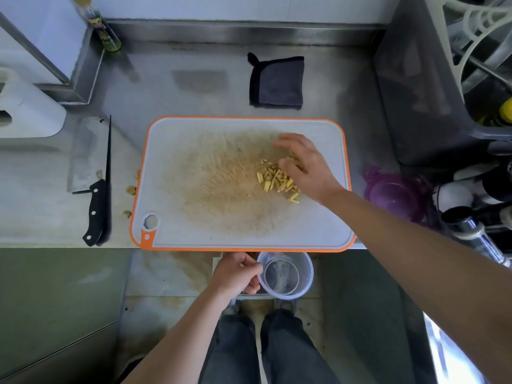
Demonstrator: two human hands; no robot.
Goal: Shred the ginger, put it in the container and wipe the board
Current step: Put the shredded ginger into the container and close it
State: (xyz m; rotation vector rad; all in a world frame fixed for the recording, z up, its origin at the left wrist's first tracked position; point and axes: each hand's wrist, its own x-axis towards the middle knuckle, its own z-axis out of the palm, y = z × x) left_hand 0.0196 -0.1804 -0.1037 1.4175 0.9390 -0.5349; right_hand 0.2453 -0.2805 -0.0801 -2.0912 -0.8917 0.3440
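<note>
A pile of yellow shredded ginger (274, 179) lies right of centre on the white, orange-edged cutting board (194, 228), whose middle is stained brown. My right hand (304, 164) rests over the right side of the pile with fingers spread and relaxed, touching the shreds. Below the board's front edge, my left hand (238, 275) grips the rim of a clear plastic container (288, 274), held off the counter and looking empty. A folded dark grey cloth (277, 81) lies on the steel counter behind the board.
A black-handled cleaver (95, 178) lies left of the board, with a few ginger scraps (130, 189) beside it. A purple lid (396, 192) and a grey dish rack (443, 79) stand to the right. A bottle (102, 29) stands at the back left.
</note>
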